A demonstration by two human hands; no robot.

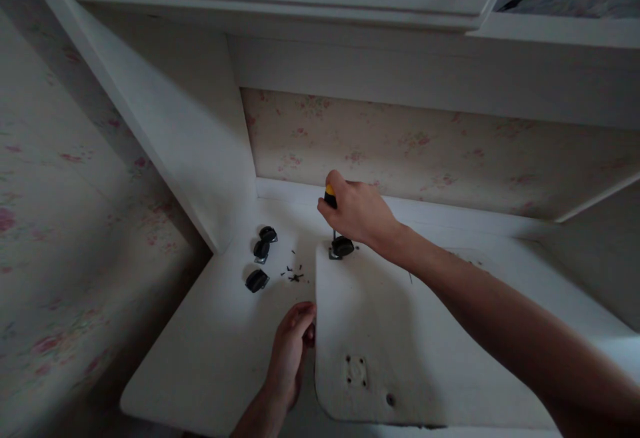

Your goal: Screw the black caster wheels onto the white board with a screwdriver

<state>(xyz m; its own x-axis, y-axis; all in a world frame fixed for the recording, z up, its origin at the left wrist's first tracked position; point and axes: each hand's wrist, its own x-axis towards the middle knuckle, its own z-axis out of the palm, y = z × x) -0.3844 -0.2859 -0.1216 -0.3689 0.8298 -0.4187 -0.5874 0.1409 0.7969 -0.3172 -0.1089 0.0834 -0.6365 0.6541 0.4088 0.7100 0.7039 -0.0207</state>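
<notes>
My right hand point(357, 215) is closed round a screwdriver with a yellow-and-black handle point(329, 195), held upright with its shaft pointing down at a black caster wheel point(343, 247). That wheel sits at the far left corner of a white rounded board point(400, 331). My left hand point(294, 345) is closed on the board's left edge, fingers curled over it. Three loose black caster wheels point(260, 249) lie on the white desk to the left. A small pile of dark screws point(295, 273) lies beside them.
The white desk point(215, 358) is boxed in by a slanted white side panel point(175, 131) on the left and floral wallpaper point(425, 151) behind. White shelves hang overhead. A marked mounting spot with holes point(356, 370) shows near the board's near edge.
</notes>
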